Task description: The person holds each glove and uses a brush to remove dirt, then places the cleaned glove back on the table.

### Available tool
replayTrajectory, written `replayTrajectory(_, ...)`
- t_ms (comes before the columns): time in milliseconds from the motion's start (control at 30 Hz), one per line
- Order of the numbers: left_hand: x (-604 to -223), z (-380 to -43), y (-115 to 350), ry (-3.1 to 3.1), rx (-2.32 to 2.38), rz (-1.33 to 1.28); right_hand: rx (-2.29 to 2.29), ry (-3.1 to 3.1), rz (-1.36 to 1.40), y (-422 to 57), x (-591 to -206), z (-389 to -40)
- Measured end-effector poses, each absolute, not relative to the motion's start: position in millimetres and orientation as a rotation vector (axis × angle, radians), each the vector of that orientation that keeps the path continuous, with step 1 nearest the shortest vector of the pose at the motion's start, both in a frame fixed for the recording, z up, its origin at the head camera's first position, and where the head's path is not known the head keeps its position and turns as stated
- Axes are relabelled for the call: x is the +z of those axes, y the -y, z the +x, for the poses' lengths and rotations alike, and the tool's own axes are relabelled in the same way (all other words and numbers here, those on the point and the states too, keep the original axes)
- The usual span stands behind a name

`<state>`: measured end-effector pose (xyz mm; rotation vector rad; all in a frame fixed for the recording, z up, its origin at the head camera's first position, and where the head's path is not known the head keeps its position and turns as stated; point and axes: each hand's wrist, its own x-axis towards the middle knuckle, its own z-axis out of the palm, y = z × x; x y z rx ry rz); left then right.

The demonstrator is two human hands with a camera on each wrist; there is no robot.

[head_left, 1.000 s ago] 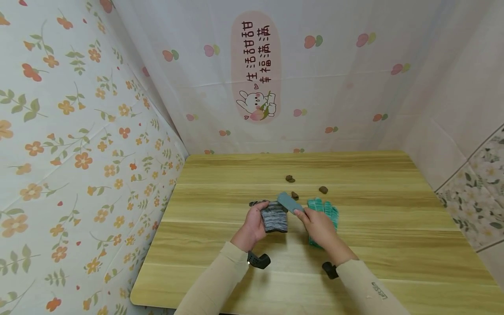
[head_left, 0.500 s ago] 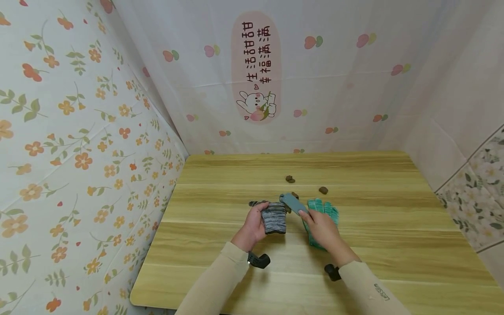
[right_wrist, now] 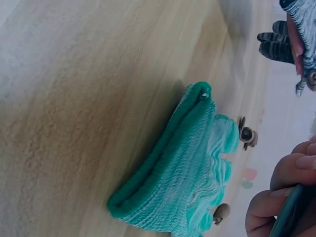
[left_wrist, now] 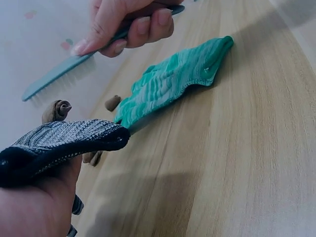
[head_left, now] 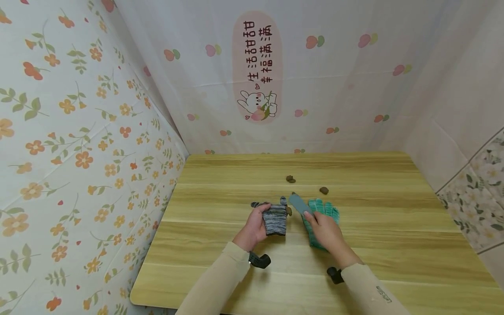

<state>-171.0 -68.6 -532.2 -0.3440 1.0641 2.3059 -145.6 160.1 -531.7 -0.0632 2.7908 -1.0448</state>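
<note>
My left hand (head_left: 253, 226) holds a grey-and-black knitted glove (head_left: 274, 220) above the table, thumb on top. A small coiled brown lump (left_wrist: 57, 111) sits by the glove's far side in the left wrist view. My right hand (head_left: 324, 229) grips a blue-grey brush (head_left: 300, 203); its pale bristles (left_wrist: 66, 76) point down, apart from the grey glove. Below the right hand a green-and-white knitted glove (right_wrist: 173, 170) lies on the table, cuff toward me, partly hidden in the head view.
Coiled brown lumps (head_left: 290, 179) lie on the wood-grain table (head_left: 220, 179) beyond the gloves, with another brown lump (head_left: 323, 190) farther right. A patterned curtain (head_left: 334, 87) hangs behind the table. Flowered cloth (head_left: 98, 144) hangs along the left side.
The brush in my right hand has moved right, away from the grey glove. The brown lump at that glove's right edge shows more now. My left hand has hardly moved.
</note>
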Motion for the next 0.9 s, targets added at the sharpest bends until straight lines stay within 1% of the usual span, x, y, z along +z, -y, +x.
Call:
replayTrajectory(367,-531.7,-170.5,60.8,-1.112,2.279,-0.305,-1.111,-2.794,-0.185,-139.7,-518.9,-140.6)
replayTrajectory(900,-531.7,-169.1,60.8,-1.048,2.308,-0.341,-1.086,-2.785,-0.127,-150.6,-534.6,-140.1)
